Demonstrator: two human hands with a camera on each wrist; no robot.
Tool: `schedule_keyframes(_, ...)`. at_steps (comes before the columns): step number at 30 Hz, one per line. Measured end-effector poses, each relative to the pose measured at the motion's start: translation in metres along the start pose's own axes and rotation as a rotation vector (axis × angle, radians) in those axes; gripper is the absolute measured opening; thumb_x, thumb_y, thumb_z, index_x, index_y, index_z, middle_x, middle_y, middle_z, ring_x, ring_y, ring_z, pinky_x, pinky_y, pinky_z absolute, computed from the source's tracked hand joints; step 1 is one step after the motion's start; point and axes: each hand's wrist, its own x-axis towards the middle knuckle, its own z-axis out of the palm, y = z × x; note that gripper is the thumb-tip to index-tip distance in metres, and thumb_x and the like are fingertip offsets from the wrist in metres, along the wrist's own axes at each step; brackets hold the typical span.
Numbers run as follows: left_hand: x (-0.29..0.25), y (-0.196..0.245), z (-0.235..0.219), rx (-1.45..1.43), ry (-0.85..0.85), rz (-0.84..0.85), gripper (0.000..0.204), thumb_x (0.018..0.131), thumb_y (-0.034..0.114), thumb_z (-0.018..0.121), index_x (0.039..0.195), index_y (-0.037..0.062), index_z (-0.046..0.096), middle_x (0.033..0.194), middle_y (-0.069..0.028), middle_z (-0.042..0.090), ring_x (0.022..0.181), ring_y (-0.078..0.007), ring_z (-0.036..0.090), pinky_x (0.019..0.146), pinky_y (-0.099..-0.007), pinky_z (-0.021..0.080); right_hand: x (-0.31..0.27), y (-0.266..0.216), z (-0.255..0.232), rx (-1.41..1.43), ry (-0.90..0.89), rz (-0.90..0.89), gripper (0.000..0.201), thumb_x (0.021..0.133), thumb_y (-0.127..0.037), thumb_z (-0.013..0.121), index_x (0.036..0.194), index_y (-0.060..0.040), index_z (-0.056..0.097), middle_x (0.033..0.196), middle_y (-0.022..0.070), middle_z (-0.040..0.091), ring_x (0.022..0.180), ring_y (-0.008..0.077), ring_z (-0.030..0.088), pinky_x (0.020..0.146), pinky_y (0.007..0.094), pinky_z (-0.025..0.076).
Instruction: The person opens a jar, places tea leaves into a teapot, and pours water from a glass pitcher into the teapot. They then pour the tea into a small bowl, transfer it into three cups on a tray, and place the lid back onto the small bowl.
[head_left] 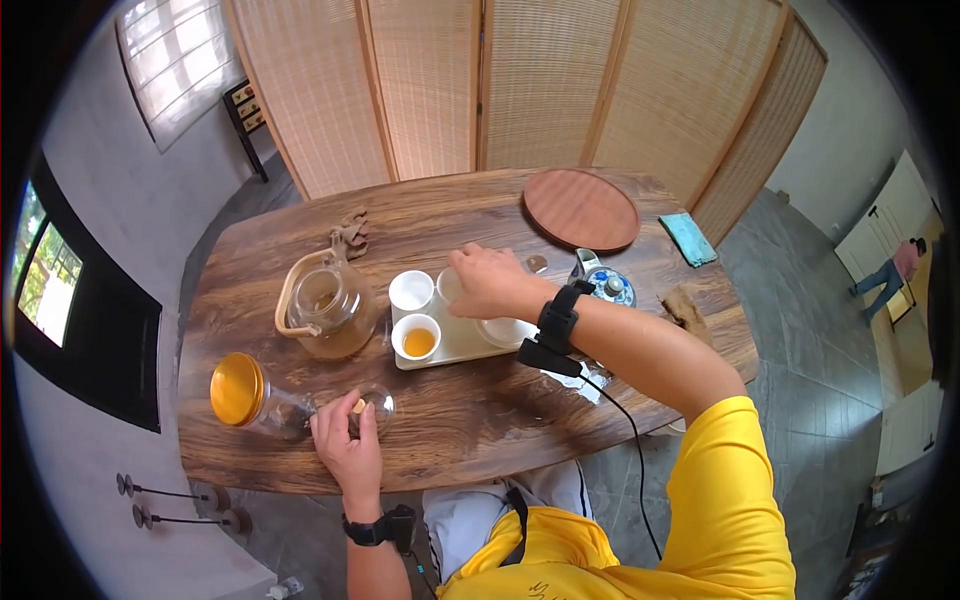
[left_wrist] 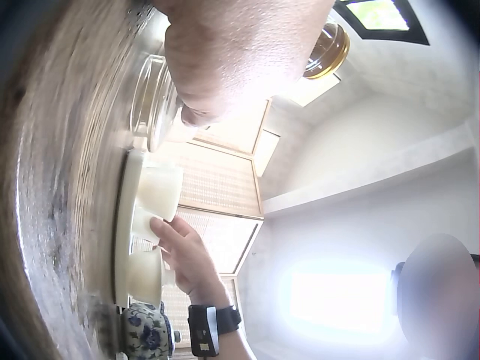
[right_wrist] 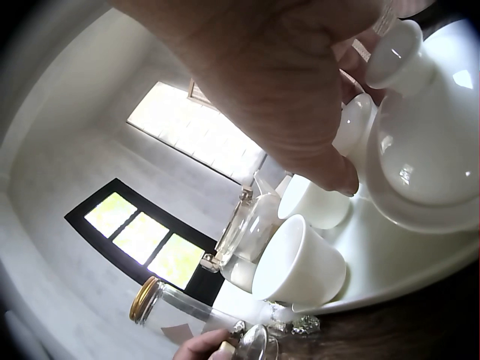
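Note:
With thumb and fingers my right hand [head_left: 488, 285] grips a small white cup [head_left: 449, 288] on the pale tray [head_left: 470, 346]; the hand covers part of it. Another white cup [head_left: 411, 291] stands beside it, and a cup of amber tea [head_left: 419, 340] sits nearer me. Close by is a white lidded bowl [right_wrist: 427, 150], largely under my right wrist in the head view. Down at the table's near side, my left hand [head_left: 347, 440] pinches a small pale piece [head_left: 359, 406] between thumb and forefinger, at the rim of a clear glass dish [head_left: 384, 400].
A glass kettle [head_left: 330, 310] stands left of the tray, with an orange-lidded jar [head_left: 240, 390] nearer me. A blue-and-white teapot [head_left: 610, 285], a round wooden tray [head_left: 581, 208] and a teal cloth [head_left: 688, 240] are to the right. A brown cloth [head_left: 350, 233] lies behind the kettle.

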Motion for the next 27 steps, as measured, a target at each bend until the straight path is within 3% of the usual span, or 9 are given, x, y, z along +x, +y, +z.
schedule_keyframes(5,0.000,-0.002,0.000,-0.013,0.016,0.025,0.027,0.087,0.002,0.079,0.114,0.0041,0.075,0.109,-0.0115,0.072,0.102,-0.0318,0.063,0.092,-0.0420,0.051,-0.006,-0.011,-0.013,-0.050,0.164,0.001,0.066,0.082,-0.047,0.080,0.129,-0.0029,0.066,0.125,0.0183,0.064,0.122,0.0380,0.061,0.104,0.0524,0.045)
schedule_keyframes(7,0.002,0.001,0.001,-0.019,0.008,0.021,0.027,0.087,0.002,0.080,0.114,0.0044,0.075,0.108,-0.0112,0.072,0.101,-0.0314,0.063,0.091,-0.0416,0.052,-0.022,-0.022,-0.019,0.043,0.365,-0.127,0.059,0.084,-0.045,0.083,0.124,-0.0040,0.067,0.115,0.0173,0.066,0.114,0.0380,0.061,0.096,0.0502,0.049)
schedule_keyframes(11,0.002,0.001,0.001,-0.030,0.016,0.020,0.028,0.087,0.002,0.080,0.114,0.0051,0.075,0.108,-0.0107,0.072,0.100,-0.0309,0.063,0.090,-0.0414,0.052,-0.056,-0.059,0.006,0.153,0.512,-0.323,0.052,0.078,-0.035,0.087,0.113,-0.0027,0.065,0.102,0.0184,0.065,0.099,0.0374,0.064,0.083,0.0472,0.054)
schedule_keyframes(19,0.001,0.001,0.000,0.005,0.014,0.077,0.032,0.085,0.000,0.080,0.115,0.0060,0.074,0.108,-0.0114,0.072,0.099,-0.0330,0.064,0.090,-0.0428,0.051,-0.058,-0.083,0.046,0.023,0.527,-0.207,0.051,0.075,-0.031,0.090,0.106,-0.0021,0.062,0.099,0.0167,0.064,0.095,0.0342,0.062,0.079,0.0456,0.052)
schedule_keyframes(27,0.004,0.003,0.002,-0.004,0.037,0.124,0.033,0.085,0.000,0.079,0.117,0.0063,0.073,0.110,-0.0115,0.073,0.100,-0.0337,0.064,0.090,-0.0437,0.051,-0.052,-0.081,0.064,0.108,0.555,-0.167,0.050,0.076,-0.028,0.089,0.108,-0.0011,0.062,0.100,0.0174,0.064,0.098,0.0354,0.063,0.083,0.0464,0.052)
